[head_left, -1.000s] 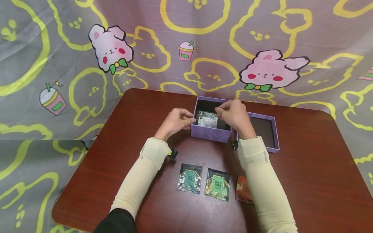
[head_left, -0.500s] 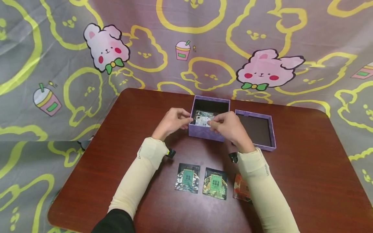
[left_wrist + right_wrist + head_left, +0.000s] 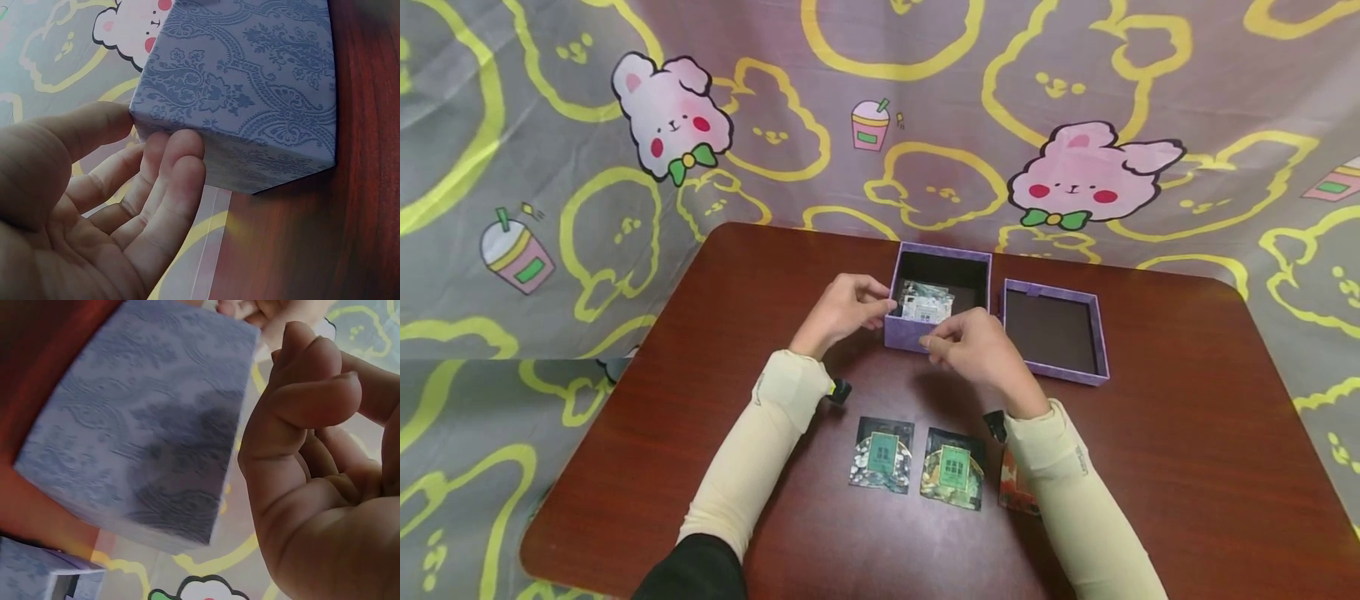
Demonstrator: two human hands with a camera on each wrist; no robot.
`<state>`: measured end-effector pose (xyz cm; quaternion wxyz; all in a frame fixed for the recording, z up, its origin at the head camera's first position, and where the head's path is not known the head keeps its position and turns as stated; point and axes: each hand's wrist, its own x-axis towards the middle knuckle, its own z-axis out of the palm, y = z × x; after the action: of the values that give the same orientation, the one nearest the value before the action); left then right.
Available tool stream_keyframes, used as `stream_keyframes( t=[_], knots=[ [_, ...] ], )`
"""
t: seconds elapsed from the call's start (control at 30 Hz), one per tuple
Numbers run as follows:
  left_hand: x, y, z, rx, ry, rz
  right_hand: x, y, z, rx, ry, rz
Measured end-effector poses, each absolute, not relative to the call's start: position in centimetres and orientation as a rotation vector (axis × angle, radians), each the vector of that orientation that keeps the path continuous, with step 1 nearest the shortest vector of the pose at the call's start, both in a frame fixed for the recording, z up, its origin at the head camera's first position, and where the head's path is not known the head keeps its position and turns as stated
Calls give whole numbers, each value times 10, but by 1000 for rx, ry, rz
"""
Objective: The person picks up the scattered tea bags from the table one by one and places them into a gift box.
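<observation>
A purple patterned box (image 3: 902,335) with a black interior stands at the back of the table. Inside it, toward the left, lie pale printed sachets (image 3: 927,305). My left hand (image 3: 838,310) holds the box's front left corner; in the left wrist view its thumb is at the rim corner and its fingertips are against the side wall. In front of the box hovers my right hand (image 3: 983,350), fingers loosely curled. Nothing shows between those fingers in the right wrist view, where the box's patterned wall (image 3: 144,425) is beside the hand (image 3: 294,469).
To the right of the box lies its purple lid (image 3: 1052,329), inside up. Nearer on the table are a dark green-labelled sachet (image 3: 882,455), a gold-green sachet (image 3: 953,468) and an orange-red one (image 3: 1015,483) partly hidden by the right forearm. A patterned cloth hangs behind the table.
My right hand has come out of the box, moving toward me over its front wall, uncovering the pale sachets inside. The left hand keeps its place at the corner.
</observation>
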<state>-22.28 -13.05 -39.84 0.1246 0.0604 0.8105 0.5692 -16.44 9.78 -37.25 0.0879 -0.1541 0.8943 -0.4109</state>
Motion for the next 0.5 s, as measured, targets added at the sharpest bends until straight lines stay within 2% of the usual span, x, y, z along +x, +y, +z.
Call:
stream_keyframes(
  t=[0.5],
  knots=[
    [-223, -131, -396, 167, 2380, 1632, -145, 91, -398, -490, 2539, -1209]
  ],
)
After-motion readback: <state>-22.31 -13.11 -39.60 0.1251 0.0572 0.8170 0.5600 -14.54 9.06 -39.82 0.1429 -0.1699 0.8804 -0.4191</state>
